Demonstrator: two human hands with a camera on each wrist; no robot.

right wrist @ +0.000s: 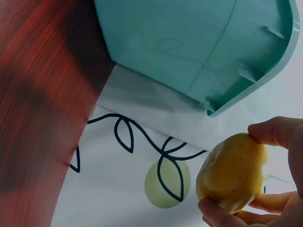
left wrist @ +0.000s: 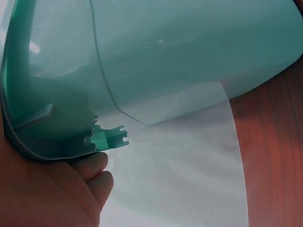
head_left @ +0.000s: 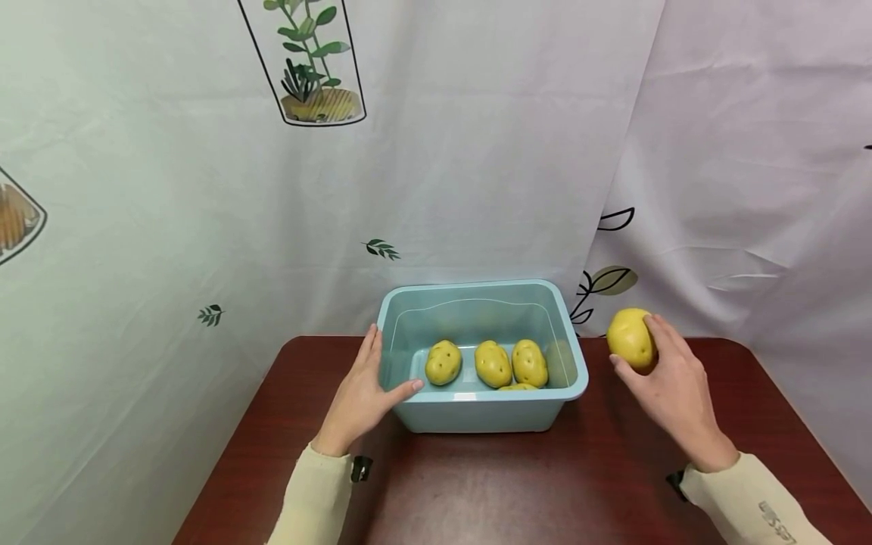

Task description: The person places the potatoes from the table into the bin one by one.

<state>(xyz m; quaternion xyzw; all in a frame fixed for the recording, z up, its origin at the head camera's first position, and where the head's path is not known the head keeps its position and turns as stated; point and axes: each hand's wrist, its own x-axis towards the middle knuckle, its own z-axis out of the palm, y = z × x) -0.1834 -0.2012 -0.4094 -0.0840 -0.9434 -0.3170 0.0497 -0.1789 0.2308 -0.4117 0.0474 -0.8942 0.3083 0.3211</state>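
Observation:
A light blue plastic bin [head_left: 480,415] stands on the table with several yellow potatoes in it, among them a single potato [head_left: 443,362] at the left and a potato [head_left: 529,363] at the right. My left hand [head_left: 361,397] holds the bin's front left corner, thumb over the front rim and fingers along the outside of the left wall. In the left wrist view, fingertips [left wrist: 100,184] show just under the rim. To the right of the bin, my right hand [head_left: 674,386] grips another potato [right wrist: 234,172] between thumb and fingers, raised above the table.
The dark red wooden table [head_left: 545,484] extends in front of the bin and to both sides. Behind it hangs a pale curtain [head_left: 477,189] printed with plants and leaves, close to the table's back edge.

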